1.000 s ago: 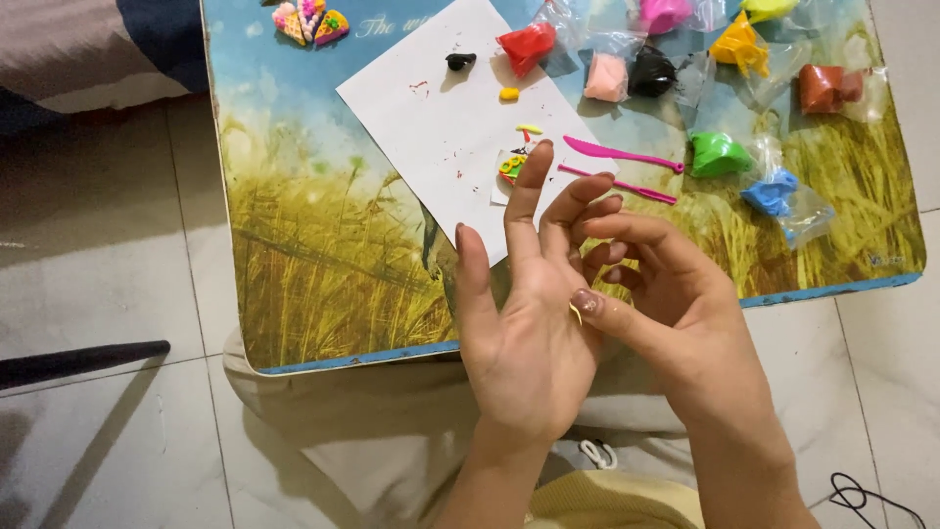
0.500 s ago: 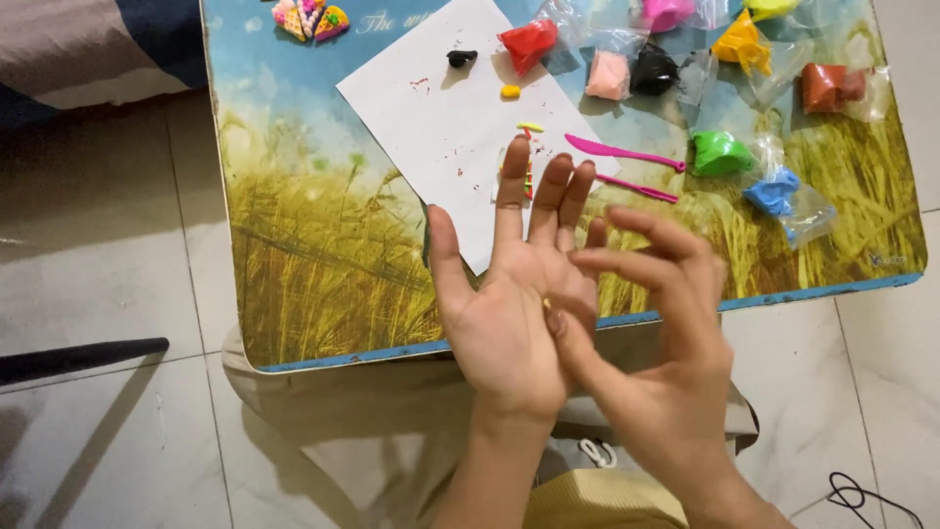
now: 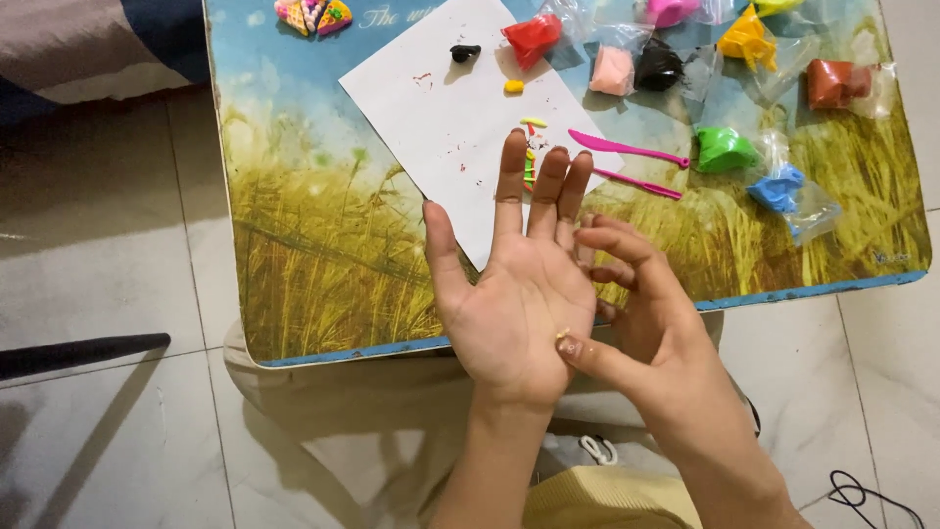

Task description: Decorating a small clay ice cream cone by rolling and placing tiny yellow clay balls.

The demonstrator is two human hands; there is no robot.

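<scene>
Many bagged clay lumps (image 3: 727,149) beyond hands.

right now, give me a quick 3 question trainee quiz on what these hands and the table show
1. True or false: the left hand is held open, palm up.
2. What does the right hand press on the left palm? A) a tiny pale yellow clay bit B) a green clay lump C) a pink tool
3. Where do the two pink plastic tools lie relative to the white paper sheet?

Key:
1. True.
2. A.
3. At its right edge, on the table, untouched by either hand.
</scene>
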